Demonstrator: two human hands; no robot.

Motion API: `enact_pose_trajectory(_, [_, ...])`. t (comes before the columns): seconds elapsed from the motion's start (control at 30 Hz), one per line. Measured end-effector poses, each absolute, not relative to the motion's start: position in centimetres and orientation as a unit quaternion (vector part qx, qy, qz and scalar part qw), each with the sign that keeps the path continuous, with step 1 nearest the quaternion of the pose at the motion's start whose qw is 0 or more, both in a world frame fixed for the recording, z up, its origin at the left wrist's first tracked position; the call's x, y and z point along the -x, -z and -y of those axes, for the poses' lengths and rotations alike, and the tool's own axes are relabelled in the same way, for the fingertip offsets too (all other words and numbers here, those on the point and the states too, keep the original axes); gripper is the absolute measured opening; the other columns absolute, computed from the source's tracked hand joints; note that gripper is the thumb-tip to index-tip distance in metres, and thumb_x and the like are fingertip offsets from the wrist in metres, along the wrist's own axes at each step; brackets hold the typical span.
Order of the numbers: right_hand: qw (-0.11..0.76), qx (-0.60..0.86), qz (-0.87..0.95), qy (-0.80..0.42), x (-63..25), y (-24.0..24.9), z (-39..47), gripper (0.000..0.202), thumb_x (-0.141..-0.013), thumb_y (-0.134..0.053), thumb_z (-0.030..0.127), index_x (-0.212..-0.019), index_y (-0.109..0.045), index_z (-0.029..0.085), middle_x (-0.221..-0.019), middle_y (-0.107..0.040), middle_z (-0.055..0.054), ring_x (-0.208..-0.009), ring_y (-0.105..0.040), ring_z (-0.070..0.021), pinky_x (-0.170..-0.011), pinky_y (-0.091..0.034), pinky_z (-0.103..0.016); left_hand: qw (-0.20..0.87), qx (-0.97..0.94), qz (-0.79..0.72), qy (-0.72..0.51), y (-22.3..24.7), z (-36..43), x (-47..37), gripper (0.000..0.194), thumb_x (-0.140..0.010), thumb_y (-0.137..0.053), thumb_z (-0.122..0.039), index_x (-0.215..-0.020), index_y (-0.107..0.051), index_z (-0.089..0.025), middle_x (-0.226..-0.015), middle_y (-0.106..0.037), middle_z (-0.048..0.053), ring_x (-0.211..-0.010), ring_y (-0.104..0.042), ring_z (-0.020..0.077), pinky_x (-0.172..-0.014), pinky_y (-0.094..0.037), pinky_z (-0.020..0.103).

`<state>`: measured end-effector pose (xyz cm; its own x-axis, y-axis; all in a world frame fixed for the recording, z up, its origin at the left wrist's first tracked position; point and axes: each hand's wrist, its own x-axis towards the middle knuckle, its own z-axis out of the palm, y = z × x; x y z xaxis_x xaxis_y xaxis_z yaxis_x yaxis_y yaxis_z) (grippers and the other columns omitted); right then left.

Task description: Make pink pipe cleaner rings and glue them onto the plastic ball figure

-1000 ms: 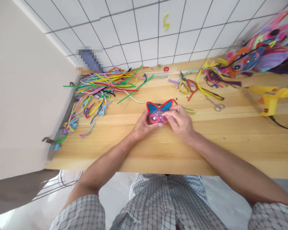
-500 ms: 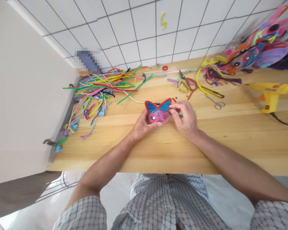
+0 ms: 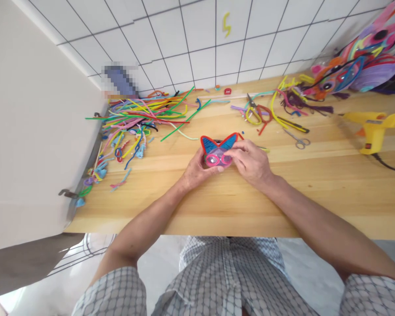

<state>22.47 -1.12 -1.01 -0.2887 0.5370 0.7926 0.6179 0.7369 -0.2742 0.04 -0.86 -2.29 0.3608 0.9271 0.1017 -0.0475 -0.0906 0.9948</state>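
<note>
A small purple animal head (image 3: 219, 153) has blue ears edged in red and two pink-ringed eyes. My left hand (image 3: 197, 172) is wrapped round its left and lower side, thumb along the bottom edge. The fingers of my right hand (image 3: 250, 163) are bent together over the right eye ring, their tips touching the front of the head. Whether they pinch anything small there cannot be made out.
Pipe cleaners (image 3: 144, 115) lie heaped at the back left. Behind and right are scissors with red and yellow handles (image 3: 257, 115), small grey scissors (image 3: 301, 143), a yellow glue gun (image 3: 372, 131) and colourful crafted figures (image 3: 351, 72).
My right hand has moved from beside the right ear down and left onto the right eye ring. My left hand keeps its hold on the head.
</note>
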Motion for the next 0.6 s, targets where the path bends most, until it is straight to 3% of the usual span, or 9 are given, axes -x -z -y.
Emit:
enact_pose_trajectory(0.37, [0.463,0.356,0.811,0.04,-22.52,0.84,1.22,0.027,-0.107,-0.059,0.013,-0.106,-0.082,0.028,-0.105,-0.077,-0.004,-0.087,-0.068,-0.0178,-0.078,-0.056,-0.032,0.563,-0.608,-0.363,-0.426,2.19,0.88,-0.1,0.105,-0.072,-0.099,-0.064,-0.158,-0.053,-0.025,-0.149,-0.071,0.015,-0.131,-0.073,0.0342,-0.116,-0.06,0.054])
enact_pose_trajectory(0.6, [0.472,0.359,0.803,0.052,-22.07,1.06,1.28,0.026,-0.109,-0.058,0.017,-0.105,-0.081,0.028,-0.103,-0.076,-0.003,-0.086,-0.067,-0.0174,-0.076,-0.055,-0.031,0.557,-0.624,-0.353,-0.418,2.34,0.71,0.11,0.099,-0.076,-0.097,-0.063,-0.156,-0.053,-0.024,-0.149,-0.07,0.016,-0.133,-0.072,0.0344,-0.116,-0.06,0.054])
